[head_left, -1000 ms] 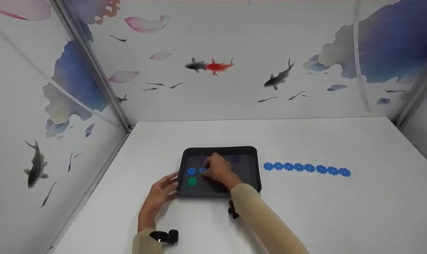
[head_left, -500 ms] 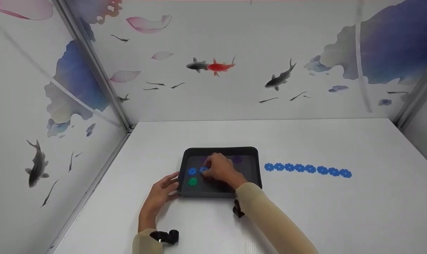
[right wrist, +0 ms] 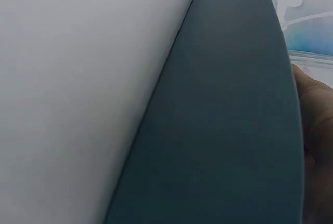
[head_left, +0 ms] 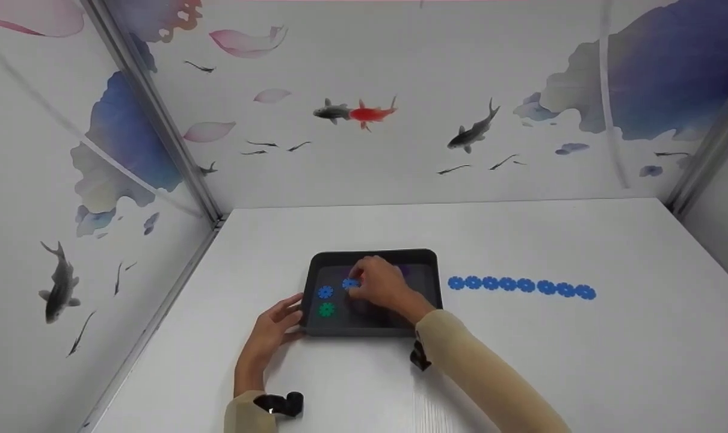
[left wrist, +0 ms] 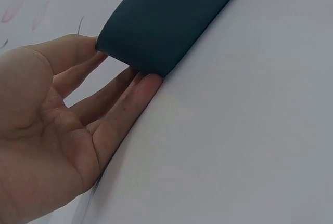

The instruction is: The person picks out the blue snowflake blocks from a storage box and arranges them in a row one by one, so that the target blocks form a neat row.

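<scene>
Over the dark grey tray [head_left: 364,332] in the head view, my right hand [head_left: 383,282] pinches a blue snowflake disc [head_left: 350,283] between thumb and fingertips. A second blue snowflake disc [head_left: 325,292] lies in the left of the tray, with a green snowflake disc [head_left: 326,310] just in front of it. A purple disc [head_left: 404,270] shows dimly at the back, partly behind the right hand. My left hand [head_left: 271,329] rests its extended fingers against the tray's left side. In the left wrist view, the fingertips [left wrist: 152,82] touch the tray wall [left wrist: 156,21] low down, near the table.
A row of several blue snowflake discs [head_left: 508,284] runs along the white table [head_left: 520,361], right of the tray. Printed walls [head_left: 364,162] border the table at the back and sides. In the right wrist view, the tray's outer wall [right wrist: 223,109] covers most of the right hand.
My right hand has shifted slightly back and to the right with the pinched blue snowflake disc, away from the other blue one. The left hand has stayed at the tray's side.
</scene>
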`<action>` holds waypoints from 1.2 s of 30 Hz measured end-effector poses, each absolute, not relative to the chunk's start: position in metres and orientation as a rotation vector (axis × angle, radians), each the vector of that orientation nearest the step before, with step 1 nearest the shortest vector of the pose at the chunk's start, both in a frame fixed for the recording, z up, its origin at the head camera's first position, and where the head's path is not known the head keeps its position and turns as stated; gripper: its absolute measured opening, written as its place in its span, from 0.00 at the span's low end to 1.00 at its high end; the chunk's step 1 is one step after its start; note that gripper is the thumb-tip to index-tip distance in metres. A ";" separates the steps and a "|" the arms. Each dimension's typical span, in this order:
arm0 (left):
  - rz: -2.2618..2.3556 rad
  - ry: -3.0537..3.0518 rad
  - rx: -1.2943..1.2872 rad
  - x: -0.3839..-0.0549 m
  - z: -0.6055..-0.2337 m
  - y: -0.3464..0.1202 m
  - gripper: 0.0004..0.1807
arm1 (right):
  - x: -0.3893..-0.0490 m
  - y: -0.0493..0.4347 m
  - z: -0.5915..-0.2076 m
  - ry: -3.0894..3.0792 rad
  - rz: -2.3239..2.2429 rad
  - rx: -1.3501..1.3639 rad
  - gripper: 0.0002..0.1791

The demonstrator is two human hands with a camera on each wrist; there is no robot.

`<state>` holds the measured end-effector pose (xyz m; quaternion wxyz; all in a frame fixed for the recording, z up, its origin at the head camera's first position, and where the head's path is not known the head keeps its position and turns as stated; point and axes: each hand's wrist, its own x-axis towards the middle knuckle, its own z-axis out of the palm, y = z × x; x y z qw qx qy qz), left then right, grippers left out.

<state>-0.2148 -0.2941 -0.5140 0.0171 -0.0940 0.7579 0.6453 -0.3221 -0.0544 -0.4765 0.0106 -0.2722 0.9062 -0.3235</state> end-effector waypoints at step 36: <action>1.984 2.356 -0.303 -0.213 -0.512 -0.292 0.25 | -0.290 0.038 -0.439 2.983 -1.281 -0.762 0.13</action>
